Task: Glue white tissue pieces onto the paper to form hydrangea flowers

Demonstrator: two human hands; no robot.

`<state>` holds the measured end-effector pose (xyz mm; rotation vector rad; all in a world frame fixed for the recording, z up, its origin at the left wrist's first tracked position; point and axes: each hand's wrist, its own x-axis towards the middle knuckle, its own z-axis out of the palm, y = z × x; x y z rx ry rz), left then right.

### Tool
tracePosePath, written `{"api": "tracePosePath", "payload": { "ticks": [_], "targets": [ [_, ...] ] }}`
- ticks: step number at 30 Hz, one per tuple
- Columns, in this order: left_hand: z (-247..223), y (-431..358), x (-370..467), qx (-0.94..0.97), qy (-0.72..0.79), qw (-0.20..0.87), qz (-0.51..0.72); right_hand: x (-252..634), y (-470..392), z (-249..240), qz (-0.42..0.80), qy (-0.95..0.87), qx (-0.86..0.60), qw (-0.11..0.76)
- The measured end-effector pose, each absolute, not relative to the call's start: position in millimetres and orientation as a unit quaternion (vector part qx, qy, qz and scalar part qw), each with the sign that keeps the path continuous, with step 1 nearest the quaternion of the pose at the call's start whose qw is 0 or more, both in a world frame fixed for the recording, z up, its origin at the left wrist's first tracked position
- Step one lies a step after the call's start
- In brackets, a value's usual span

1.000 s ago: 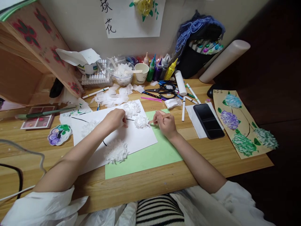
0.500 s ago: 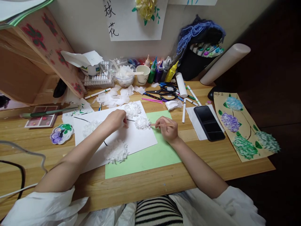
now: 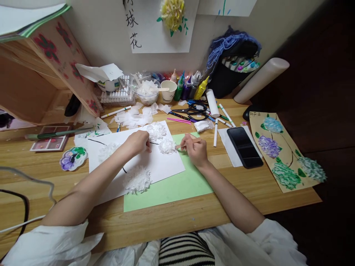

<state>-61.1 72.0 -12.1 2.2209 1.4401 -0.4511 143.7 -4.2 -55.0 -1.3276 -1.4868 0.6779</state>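
My right hand (image 3: 195, 149) is closed round a flat wooden craft stick (image 3: 196, 140). The stick's tip meets the right edge of a small white ruffled paper flower (image 3: 166, 146). Fingers curled, my left hand (image 3: 138, 142) rests on the white sheet (image 3: 163, 166) left of that flower; whatever its fingertips may pinch is hidden. Another white flower (image 3: 155, 130) sits just above, and a larger one (image 3: 137, 180) lies below. A further paper flower (image 3: 108, 150) is partly covered by my left forearm. Short black stem lines show on the sheet, which overlaps green paper (image 3: 169, 195).
Behind the sheet lie white paper scraps (image 3: 133, 117), scissors (image 3: 191, 110) and markers. A paper cup (image 3: 168, 91) and paint bottles (image 3: 187, 88) stand by the wall. To the right are a phone (image 3: 245, 147) and a finished flower picture (image 3: 288, 155); a palette (image 3: 73, 158) lies left.
My right hand has shifted slightly left and the craft stick is more tilted, its tip still at the small flower. My left hand keeps its place. The view has tipped a little upward.
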Motion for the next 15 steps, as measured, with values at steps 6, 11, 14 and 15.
{"api": "tracePosePath", "payload": {
  "ticks": [6, 11, 14, 15],
  "targets": [
    [-3, 65, -64, 0.806, 0.522, 0.229, -0.158, 155, -16, -52, 0.284, -0.461, -0.552, 0.634],
    [14, 87, -73, 0.784, 0.573, 0.207, -0.118, 159, -15, -50, 0.287, -0.432, -0.541, 0.663],
    [34, 91, -66, 0.786, 0.579, 0.208, 0.060, 159, -15, -51, 0.295, -0.431, -0.542, 0.658],
    [45, 84, -60, 0.790, 0.544, 0.242, 0.148, 159, -15, -52, 0.297, -0.434, -0.543, 0.654]
  ]
}}
